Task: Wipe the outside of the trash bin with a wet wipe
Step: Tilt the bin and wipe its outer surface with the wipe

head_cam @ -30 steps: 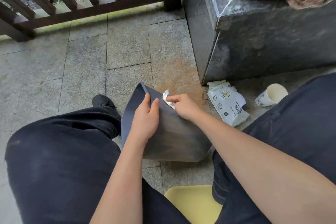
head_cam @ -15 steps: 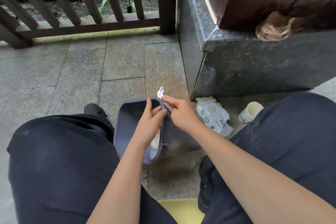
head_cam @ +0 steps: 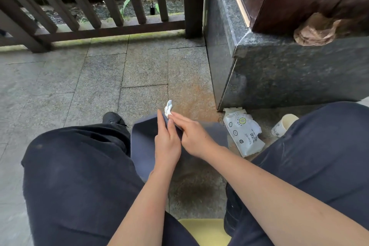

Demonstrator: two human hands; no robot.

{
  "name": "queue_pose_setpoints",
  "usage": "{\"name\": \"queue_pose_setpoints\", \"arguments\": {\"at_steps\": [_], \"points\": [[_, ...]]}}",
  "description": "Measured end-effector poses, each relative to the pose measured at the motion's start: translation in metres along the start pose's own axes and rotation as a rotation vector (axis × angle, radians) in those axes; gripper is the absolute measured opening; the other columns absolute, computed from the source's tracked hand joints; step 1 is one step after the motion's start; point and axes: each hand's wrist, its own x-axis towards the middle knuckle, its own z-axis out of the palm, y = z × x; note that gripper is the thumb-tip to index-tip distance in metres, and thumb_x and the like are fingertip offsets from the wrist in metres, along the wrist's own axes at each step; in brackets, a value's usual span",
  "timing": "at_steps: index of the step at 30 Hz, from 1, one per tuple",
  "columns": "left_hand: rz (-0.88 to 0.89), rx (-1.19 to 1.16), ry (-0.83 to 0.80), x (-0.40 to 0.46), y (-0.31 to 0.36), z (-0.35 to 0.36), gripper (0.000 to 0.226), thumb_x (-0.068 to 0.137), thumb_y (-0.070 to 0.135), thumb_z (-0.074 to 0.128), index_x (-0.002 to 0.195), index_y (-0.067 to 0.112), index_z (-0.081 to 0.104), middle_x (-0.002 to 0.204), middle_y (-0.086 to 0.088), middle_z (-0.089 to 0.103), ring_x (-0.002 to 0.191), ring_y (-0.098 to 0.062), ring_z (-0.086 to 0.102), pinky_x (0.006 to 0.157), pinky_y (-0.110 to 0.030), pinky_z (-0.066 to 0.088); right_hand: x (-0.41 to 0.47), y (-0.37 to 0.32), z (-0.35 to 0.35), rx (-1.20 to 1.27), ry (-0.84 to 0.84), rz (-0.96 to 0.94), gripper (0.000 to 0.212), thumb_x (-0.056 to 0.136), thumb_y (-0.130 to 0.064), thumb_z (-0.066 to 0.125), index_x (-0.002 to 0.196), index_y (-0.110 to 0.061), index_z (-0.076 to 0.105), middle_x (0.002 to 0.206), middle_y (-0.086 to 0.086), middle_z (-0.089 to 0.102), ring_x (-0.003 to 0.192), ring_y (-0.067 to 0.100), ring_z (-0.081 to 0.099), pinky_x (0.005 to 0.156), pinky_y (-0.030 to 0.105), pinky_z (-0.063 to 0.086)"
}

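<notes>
Currently we hold trash bin (head_cam: 143,142) between our knees on the stone floor (head_cam: 99,86) | left hand (head_cam: 166,142) grips its rim, fingers over the edge | right hand (head_cam: 194,138) pinches wet wipe (head_cam: 168,108) against that rim, touching left fingertips | wipe pack (head_cam: 242,136) right of grip | paper cup (head_cam: 284,126) further right

Soft even daylight, faint shadows, sharp focus, wide-angle bending at edges
</notes>
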Motion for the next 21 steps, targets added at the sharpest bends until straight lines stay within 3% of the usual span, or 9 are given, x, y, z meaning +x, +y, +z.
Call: {"name": "queue_pose_setpoints", "arguments": {"at_steps": [5,8,11,15,17,18,21], "points": [[-0.045,0.016,0.069,0.004,-0.007,-0.006,0.057,0.105,0.040,0.033,0.157,0.025,0.017,0.130,-0.022,0.058,0.094,0.009,0.045,0.057,0.008,0.027,0.000,0.028,0.005,-0.081,-0.016,0.090,0.079,0.079,0.013,0.037,0.148,-0.026,0.039,0.156,-0.014,0.031,0.144,0.007,0.028,0.118,0.027,0.026],[-0.056,0.004,0.111,0.017,-0.015,-0.009,0.056,0.105,0.043,0.031,0.157,0.024,0.018,0.133,-0.016,0.056,0.107,-0.005,0.036,0.059,0.010,0.021,0.008,0.052,-0.003,-0.112,-0.009,0.205,0.086,0.077,0.017,0.036,0.149,-0.030,0.037,0.157,-0.017,0.027,0.146,0.008,0.025,0.119,0.030,0.025],[-0.090,-0.031,0.149,0.026,-0.020,-0.010,0.057,0.103,0.047,0.030,0.156,0.030,0.019,0.137,0.002,0.048,0.113,-0.006,0.035,0.075,0.001,0.022,0.018,0.075,-0.014,-0.177,-0.018,0.304,0.085,0.078,0.016,0.036,0.149,-0.029,0.037,0.157,-0.017,0.027,0.146,0.010,0.025,0.118,0.031,0.025],[-0.029,0.000,0.127,0.024,-0.017,-0.013,0.057,0.103,0.046,0.031,0.157,0.027,0.020,0.118,0.020,0.046,0.105,-0.004,0.041,0.068,0.011,0.017,0.026,0.100,-0.031,-0.284,0.014,0.376,0.072,0.078,0.010,0.038,0.142,-0.021,0.048,0.151,-0.008,0.041,0.134,0.026,0.042,0.106,0.037,0.039],[0.012,0.053,0.063,0.019,-0.014,-0.014,0.056,0.104,0.045,0.031,0.157,0.030,0.019,0.091,0.035,0.059,0.084,0.011,0.049,0.067,0.010,0.022,0.024,0.109,-0.036,-0.316,0.039,0.473,0.060,0.082,0.006,0.040,0.135,-0.017,0.054,0.140,0.003,0.052,0.125,0.032,0.049,0.096,0.037,0.041],[0.029,0.076,0.024,0.016,-0.012,-0.014,0.055,0.104,0.045,0.031,0.156,0.033,0.018,0.075,0.038,0.056,0.072,0.019,0.048,0.066,0.008,0.026,0.022,0.112,-0.037,-0.325,0.038,0.549,0.055,0.084,0.002,0.042,0.134,-0.016,0.054,0.135,0.008,0.056,0.121,0.034,0.051,0.093,0.037,0.043],[0.058,0.110,-0.036,0.013,-0.010,-0.015,0.052,0.103,0.048,0.031,0.153,0.046,0.016,0.053,0.025,0.043,0.058,0.025,0.044,0.061,0.007,0.029,0.020,0.103,-0.038,-0.386,-0.034,0.705,0.048,0.088,-0.009,0.044,0.137,-0.012,0.049,0.125,0.017,0.059,0.115,0.037,0.055,0.091,0.039,0.047]]}}
